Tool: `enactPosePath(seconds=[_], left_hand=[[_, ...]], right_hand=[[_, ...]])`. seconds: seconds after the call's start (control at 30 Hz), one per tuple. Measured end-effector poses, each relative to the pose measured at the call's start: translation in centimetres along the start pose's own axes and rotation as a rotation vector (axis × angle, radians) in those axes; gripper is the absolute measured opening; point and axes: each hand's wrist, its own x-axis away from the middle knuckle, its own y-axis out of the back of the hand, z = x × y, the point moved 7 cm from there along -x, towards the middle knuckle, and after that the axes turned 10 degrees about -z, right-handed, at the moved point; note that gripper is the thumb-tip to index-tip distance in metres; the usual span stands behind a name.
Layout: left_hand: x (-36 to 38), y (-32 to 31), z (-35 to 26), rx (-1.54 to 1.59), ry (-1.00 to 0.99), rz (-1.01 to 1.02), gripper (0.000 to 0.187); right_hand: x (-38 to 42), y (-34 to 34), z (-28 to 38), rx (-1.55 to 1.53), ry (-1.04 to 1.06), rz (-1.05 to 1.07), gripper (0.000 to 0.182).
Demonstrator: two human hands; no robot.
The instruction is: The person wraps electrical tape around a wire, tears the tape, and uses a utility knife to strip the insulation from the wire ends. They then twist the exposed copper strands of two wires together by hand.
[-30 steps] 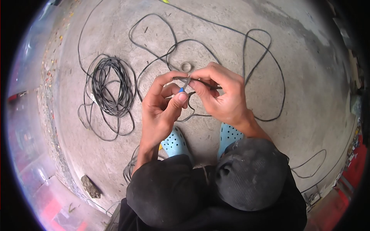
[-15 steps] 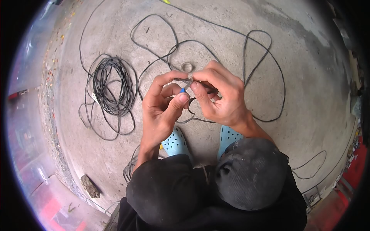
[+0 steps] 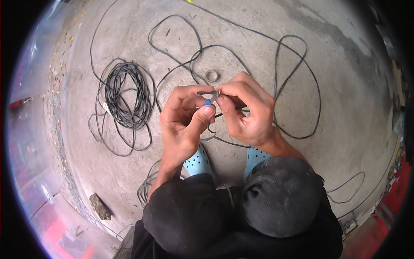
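Note:
My left hand [image 3: 183, 123] is closed, thumb and fingers pinching a short blue-insulated wire [image 3: 208, 102] in front of my knees. A thin greyish piece [image 3: 214, 96] sticks up from the blue part, perhaps bare strands; I cannot make it out exactly. My right hand [image 3: 252, 112] pinches that piece at its upper end between thumb and index finger. Below the fingers, a black cable [image 3: 226, 142] hangs and curves between the two hands. How it joins the blue wire is hidden by the fingers.
On the concrete floor [image 3: 241, 26] lies a roll of tape [image 3: 211, 76], just beyond my hands. A coiled black cable [image 3: 126, 97] rests at the left, with loose loops [image 3: 319, 99] at the right. A stone [image 3: 100, 206] sits lower left. Light-blue clogs [image 3: 198, 162] are on my feet.
Both hands have shifted very slightly down and right in view, still pinching the wire. The black cable below them hangs a little differently.

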Motion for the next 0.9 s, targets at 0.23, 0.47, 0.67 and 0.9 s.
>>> enactPosePath(seconds=[0.23, 0.47, 0.67, 0.9], left_hand=[[0.2, 0.0, -0.3, 0.018, -0.023, -0.019, 0.029], [0.3, 0.0, -0.6, 0.027, -0.051, -0.067, 0.026], [0.4, 0.2, -0.6, 0.029, -0.067, -0.076, 0.024], [0.4, 0.4, -0.6, 0.077, -0.031, -0.097, 0.022]], right_hand=[[0.2, -0.3, 0.0, -0.007, -0.006, -0.003, 0.007], [0.1, -0.5, 0.3, 0.01, 0.062, -0.027, 0.007], [-0.1, -0.7, 0.8, 0.057, 0.14, -0.035, 0.011], [0.2, -1.0, 1.3, 0.108, 0.209, -0.033, 0.016]])
